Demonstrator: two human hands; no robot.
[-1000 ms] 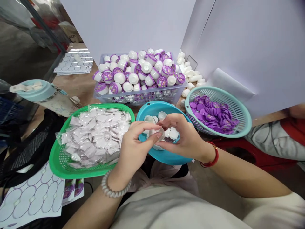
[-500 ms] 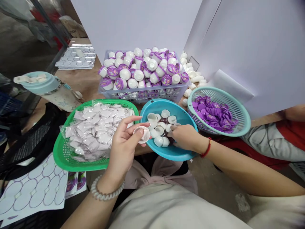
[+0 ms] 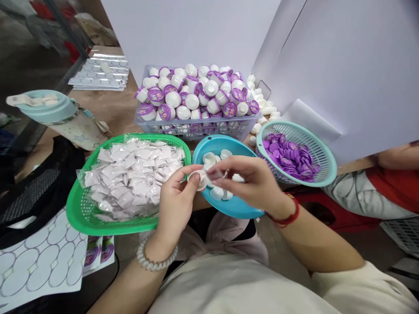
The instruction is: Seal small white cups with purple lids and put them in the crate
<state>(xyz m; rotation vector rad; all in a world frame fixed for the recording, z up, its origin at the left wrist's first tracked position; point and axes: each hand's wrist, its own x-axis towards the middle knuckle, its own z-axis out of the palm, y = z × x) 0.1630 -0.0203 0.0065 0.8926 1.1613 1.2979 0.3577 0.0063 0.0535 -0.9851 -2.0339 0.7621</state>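
My left hand (image 3: 178,192) pinches a small white plastic cup (image 3: 197,185) between thumb and fingers, its mouth facing up toward me, a pale piece inside under the thumb. Right beside it, my right hand (image 3: 250,181) is closed on something whitish and smeared by motion, which I cannot make out. Both hands meet over the near left side of a blue basin (image 3: 244,210). In the basin lie several loose white cups (image 3: 216,193), partly covered by my right hand. A green basket (image 3: 114,230) of small clear-wrapped white packets (image 3: 131,174) stands left of my left hand.
Behind stands a clear basket (image 3: 196,126) heaped with purple-lidded white cups (image 3: 192,101). A pale teal basket (image 3: 331,168) holds purple lids (image 3: 291,157). A tumbler (image 3: 75,126) and sticker sheets (image 3: 36,261) are at left. Another person's arm (image 3: 397,159) shows at right.
My right hand has come up out of the blue basin and moved left to my left hand, carrying something whitish. My left hand, still on its cup, has shifted slightly.
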